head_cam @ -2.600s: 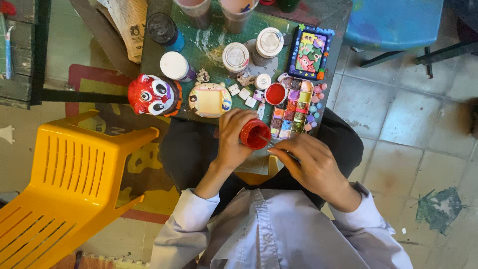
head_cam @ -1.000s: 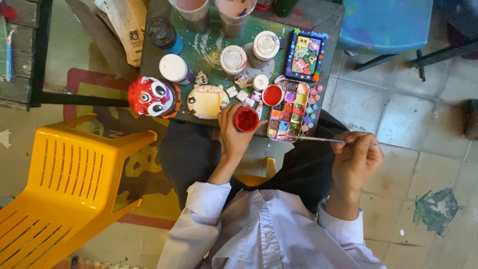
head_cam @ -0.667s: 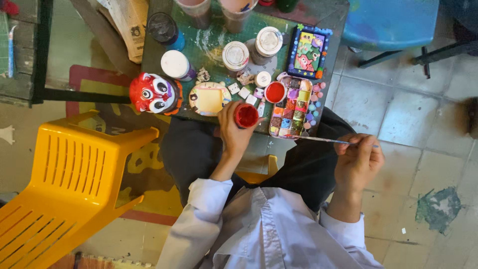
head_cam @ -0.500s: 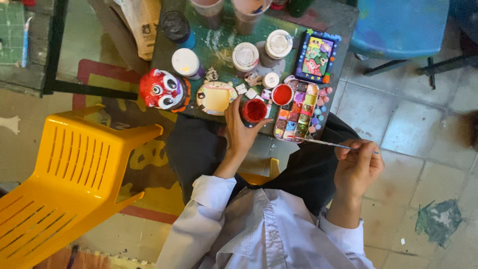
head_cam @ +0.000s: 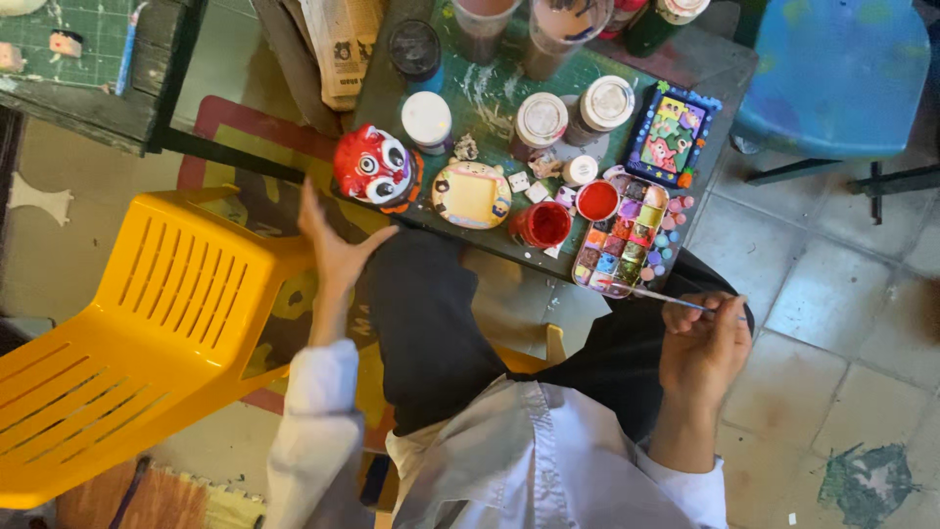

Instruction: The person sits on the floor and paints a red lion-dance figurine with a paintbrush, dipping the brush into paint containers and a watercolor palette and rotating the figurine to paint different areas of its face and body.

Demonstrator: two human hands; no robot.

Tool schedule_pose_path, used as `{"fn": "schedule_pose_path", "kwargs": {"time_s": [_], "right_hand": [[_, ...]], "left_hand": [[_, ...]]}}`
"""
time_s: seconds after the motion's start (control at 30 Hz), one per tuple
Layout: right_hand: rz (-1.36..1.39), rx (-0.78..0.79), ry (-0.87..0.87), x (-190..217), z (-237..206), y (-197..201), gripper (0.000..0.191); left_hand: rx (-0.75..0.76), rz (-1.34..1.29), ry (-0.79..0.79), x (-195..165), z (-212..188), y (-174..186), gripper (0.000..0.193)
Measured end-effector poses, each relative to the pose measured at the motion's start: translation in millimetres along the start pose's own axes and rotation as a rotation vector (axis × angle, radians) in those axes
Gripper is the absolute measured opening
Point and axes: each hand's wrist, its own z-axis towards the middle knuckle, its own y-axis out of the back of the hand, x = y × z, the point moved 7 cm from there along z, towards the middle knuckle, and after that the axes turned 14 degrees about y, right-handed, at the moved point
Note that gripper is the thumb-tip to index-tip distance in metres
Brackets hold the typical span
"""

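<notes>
left hand [head_cam: 333, 245] open, empty | right hand [head_cam: 700, 343] gripping paintbrush [head_cam: 666, 297] | red pot [head_cam: 543, 223] holds red paint

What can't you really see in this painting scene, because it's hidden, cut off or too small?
- Brush tip: too thin in the head view to tell whether it touches the paint tray.
- Cups: tops cut off by the upper edge.
- Right hand: fingers curl over the brush handle.
- Left hand: palm side faces away.
</notes>
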Motion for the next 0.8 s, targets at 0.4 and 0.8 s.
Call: {"fn": "schedule_pose_path", "kwargs": {"time_s": [0.4, 0.8], "right_hand": [[-0.175, 0.143, 0.068, -2, -21, -55, 0.025], [-0.269, 0.472, 0.454, 54, -16, -138, 0.037]], "left_hand": [[0.022, 0.082, -0.133, -26, 42, -41, 0.110], [0.603, -0.827, 0.397, -52, -52, -20, 0.086]]}}
